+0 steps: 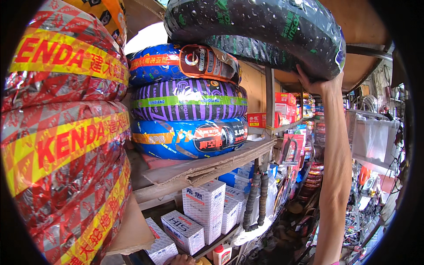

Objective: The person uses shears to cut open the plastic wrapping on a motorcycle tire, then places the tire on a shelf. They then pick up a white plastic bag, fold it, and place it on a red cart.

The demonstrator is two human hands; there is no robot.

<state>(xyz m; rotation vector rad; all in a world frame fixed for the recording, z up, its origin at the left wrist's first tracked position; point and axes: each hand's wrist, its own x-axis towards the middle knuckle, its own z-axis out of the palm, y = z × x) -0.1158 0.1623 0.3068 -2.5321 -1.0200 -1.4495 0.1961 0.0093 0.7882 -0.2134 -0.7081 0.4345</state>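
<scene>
My right hand (319, 82) is raised high on a bare arm, its fingers gripping the lower right side of a black plastic-wrapped tire (260, 20) with green lettering. That tire is tilted above a stack of wrapped tires. Behind it shows part of another dark wrapped tire (247, 47). Below sit a blue and orange wrapped tire (154, 62), a purple-striped one (190, 100) and a bright blue one (176, 139). At the bottom edge, only curled fingers of my left hand (180, 259) show, beside white boxes on the lower shelf; what they hold is hidden.
Large red and silver wrapped tires (66, 132) are piled close on the left. The stack rests on a worn board shelf (212, 163), with white cartons (203, 207) beneath. Dark coiled springs (256, 201) hang from its post. A cluttered aisle (293, 221) runs to the right.
</scene>
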